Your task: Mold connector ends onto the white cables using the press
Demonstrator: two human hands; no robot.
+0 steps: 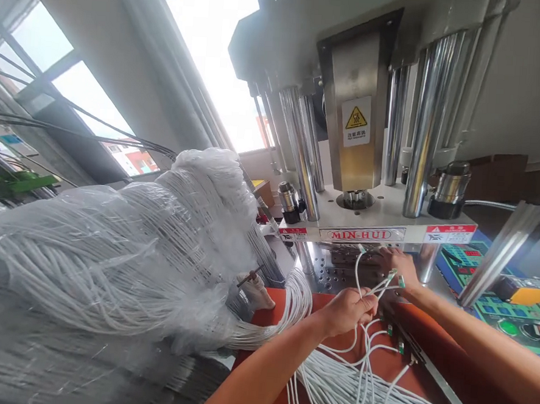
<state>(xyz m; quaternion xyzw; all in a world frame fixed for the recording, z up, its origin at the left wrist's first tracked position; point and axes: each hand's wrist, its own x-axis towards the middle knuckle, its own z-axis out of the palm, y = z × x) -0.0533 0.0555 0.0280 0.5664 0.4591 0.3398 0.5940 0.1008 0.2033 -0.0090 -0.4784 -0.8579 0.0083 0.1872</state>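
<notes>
My left hand (351, 312) is closed around several white cables (386, 283) in front of the press, and their small green-and-metal connector ends stick out to the right. Beyond it, my right hand (399, 266) reaches under the press plate (366, 229) at the metal mold (349, 255); its fingertips are hidden there. One white cable runs up from my left hand to the mold. Below the hands, more cable ends with green connectors (401, 348) lie on the red-brown surface (332, 302), beside a metal bar (446, 389).
Plastic-wrapped white cable bundles (125, 242) fill the left side. Loose cables (341, 383) spread along the front. Steel columns (428, 126) stand around the nozzle housing (358, 104). A control panel (514, 314) with buttons is at the right.
</notes>
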